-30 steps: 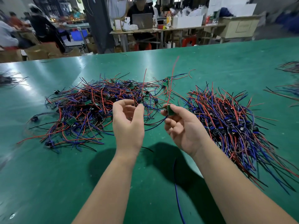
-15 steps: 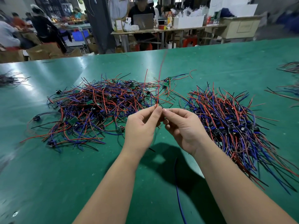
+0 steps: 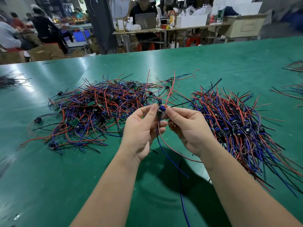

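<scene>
Left hand (image 3: 141,128) and right hand (image 3: 188,126) together pinch a small wired module (image 3: 160,110) above the green table (image 3: 229,66). It sits between two wire piles, its leads trailing downward.

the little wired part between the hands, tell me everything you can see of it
The wired part is a small dark block with a blue top, plastic by the look of it. It is held up above the green table, pinched between the left hand and the right hand. A red wire rises from it, a black wire runs off to the right, and a blue wire and a reddish wire hang below it.
</scene>
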`<state>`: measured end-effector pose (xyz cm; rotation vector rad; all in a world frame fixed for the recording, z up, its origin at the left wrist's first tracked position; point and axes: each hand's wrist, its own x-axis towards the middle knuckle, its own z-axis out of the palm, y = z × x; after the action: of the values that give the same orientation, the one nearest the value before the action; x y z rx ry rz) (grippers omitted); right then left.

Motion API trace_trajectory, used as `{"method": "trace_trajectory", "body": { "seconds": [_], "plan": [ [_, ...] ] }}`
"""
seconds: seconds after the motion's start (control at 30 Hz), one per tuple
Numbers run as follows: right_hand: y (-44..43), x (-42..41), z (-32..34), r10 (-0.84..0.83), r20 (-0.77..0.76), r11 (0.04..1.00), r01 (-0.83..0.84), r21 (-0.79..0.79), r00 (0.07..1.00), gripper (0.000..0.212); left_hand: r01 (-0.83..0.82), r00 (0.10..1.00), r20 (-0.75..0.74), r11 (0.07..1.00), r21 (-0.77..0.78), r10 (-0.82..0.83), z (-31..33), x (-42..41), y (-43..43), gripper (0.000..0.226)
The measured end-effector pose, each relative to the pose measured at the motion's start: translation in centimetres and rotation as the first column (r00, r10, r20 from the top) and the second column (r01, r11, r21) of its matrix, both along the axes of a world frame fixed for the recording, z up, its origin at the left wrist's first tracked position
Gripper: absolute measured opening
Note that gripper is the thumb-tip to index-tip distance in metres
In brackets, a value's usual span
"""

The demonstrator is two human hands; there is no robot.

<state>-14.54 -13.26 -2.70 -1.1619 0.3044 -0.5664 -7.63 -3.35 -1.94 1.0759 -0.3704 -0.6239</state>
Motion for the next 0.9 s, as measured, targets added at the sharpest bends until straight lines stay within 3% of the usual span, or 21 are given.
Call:
{"method": "trace_trajectory", "body": {
  "seconds": [0.2,0.37,0.53,0.7,0.9],
  "plan": [
    [-0.7,-0.2,0.3,0.057,0.020,0.985,-0.060,0.161,0.998,0.019,0.162,0.984,-0.090,0.982,0.100,-0.153,0.1,0.0,0.1,0.026],
    [-1.5,-0.4,0.3,-0.003,-0.130,0.991,0.021,0.136,0.992,0.005,0.124,0.992,-0.018,0.976,0.181,-0.123,-0.3,0.0,0.0,0.025],
    [-2.2,-0.5,0.6,-0.149,-0.127,0.971,0.169,0.166,0.981,0.012,0.231,0.971,0.000,0.936,0.266,-0.240,-0.4,0.1,0.4,0.014],
    [-4.0,-1.0,1.0,-0.356,-0.068,0.888,0.360,0.284,0.932,0.010,0.393,0.910,-0.007,0.854,0.340,-0.415,-0.1,0.1,1.0,0.016],
    [-4.9,-1.4,1.2,-0.428,-0.048,0.814,0.408,0.414,0.903,0.014,0.495,0.841,0.010,0.775,0.394,-0.542,-0.1,0.3,1.4,0.017]
  ]
}}
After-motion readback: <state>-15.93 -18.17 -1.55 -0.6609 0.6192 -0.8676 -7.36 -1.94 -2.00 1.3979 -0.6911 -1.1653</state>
